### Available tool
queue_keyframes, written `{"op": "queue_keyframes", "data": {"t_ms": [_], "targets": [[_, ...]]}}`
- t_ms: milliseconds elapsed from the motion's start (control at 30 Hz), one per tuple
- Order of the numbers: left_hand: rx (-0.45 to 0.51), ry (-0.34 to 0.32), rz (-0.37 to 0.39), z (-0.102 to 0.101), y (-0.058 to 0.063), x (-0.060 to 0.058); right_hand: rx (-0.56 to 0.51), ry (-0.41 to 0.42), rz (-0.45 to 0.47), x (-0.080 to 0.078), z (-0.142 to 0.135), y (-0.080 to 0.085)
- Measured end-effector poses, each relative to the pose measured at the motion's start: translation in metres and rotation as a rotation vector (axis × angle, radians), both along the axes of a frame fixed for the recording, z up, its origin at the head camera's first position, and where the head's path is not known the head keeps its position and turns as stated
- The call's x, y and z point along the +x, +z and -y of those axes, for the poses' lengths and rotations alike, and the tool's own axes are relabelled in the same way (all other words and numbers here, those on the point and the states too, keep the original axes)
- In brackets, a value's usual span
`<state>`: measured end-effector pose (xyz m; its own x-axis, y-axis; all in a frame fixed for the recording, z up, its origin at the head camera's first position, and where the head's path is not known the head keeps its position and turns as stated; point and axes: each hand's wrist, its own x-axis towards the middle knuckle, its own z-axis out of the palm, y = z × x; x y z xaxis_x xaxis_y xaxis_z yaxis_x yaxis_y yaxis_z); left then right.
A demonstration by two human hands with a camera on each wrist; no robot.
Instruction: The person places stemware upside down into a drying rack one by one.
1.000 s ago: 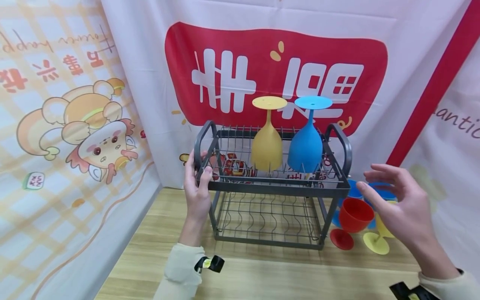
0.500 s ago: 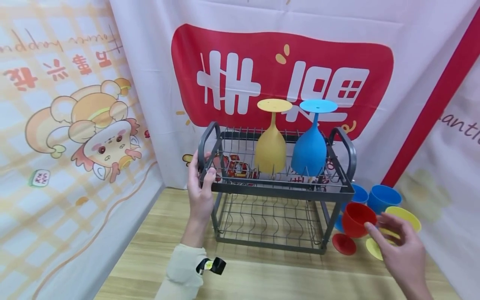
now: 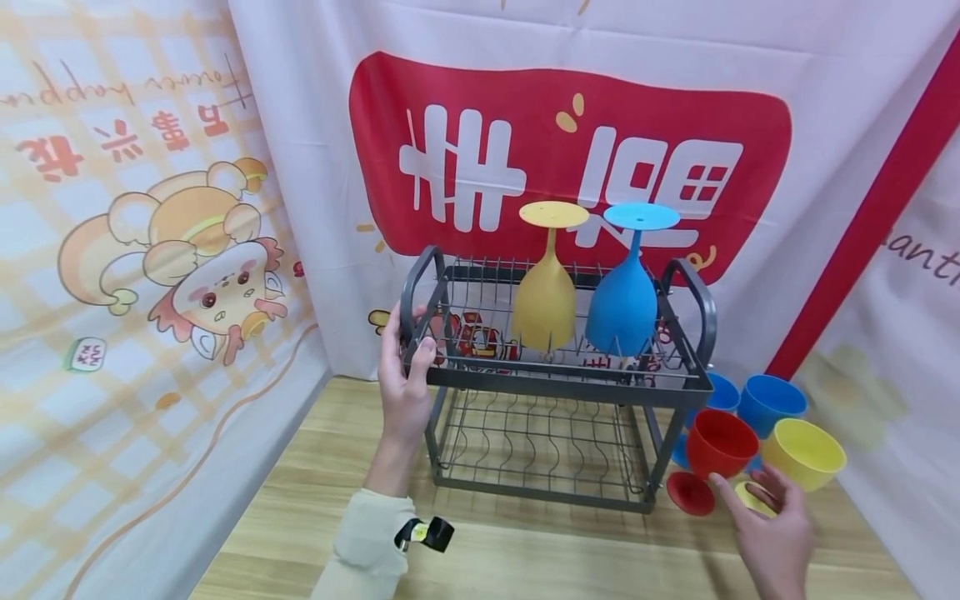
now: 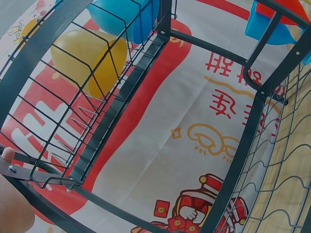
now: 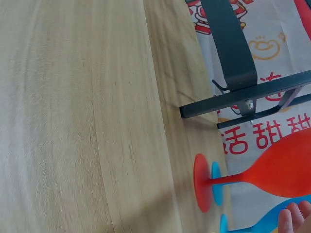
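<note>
On the bench (image 3: 555, 554), four goblets (image 3: 716, 457) remain, two others (image 3: 543, 308) racked; rack (image 3: 570, 386) gripped by left fingers (image 3: 422, 354), right fingers (image 3: 787, 492) parted.

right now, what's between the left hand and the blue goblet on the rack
The upturned yellow goblet and part of the rack, in the head view.

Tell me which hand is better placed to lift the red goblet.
The right hand, probably: it's near the red goblet, while the left hand grips the dish rack at its opposite end.
</note>
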<state>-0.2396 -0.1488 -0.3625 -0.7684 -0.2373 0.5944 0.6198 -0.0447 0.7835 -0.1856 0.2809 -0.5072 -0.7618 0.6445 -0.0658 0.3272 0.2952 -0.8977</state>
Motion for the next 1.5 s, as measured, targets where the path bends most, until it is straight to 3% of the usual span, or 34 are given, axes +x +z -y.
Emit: {"op": "queue_keyframes", "data": {"t_ms": [200,533,900,1133,1500], "targets": [[-0.006,0.004,0.001,-0.001,0.001,0.001,-0.007,0.032,0.020,-0.014,0.001,-0.009],[-0.004,0.000,-0.003,0.000,0.001,0.001,-0.041,0.045,-0.027,-0.035,0.003,-0.015],[-0.002,0.002,0.002,0.000,0.000,0.001,-0.091,0.075,-0.046,-0.045,0.002,-0.021],[0.010,-0.006,-0.009,-0.001,-0.002,0.000,-0.062,0.096,-0.048,-0.034,0.002,-0.022],[0.008,0.005,0.003,-0.001,0.000,0.000,-0.053,0.119,-0.089,0.000,0.010,0.000]]}}
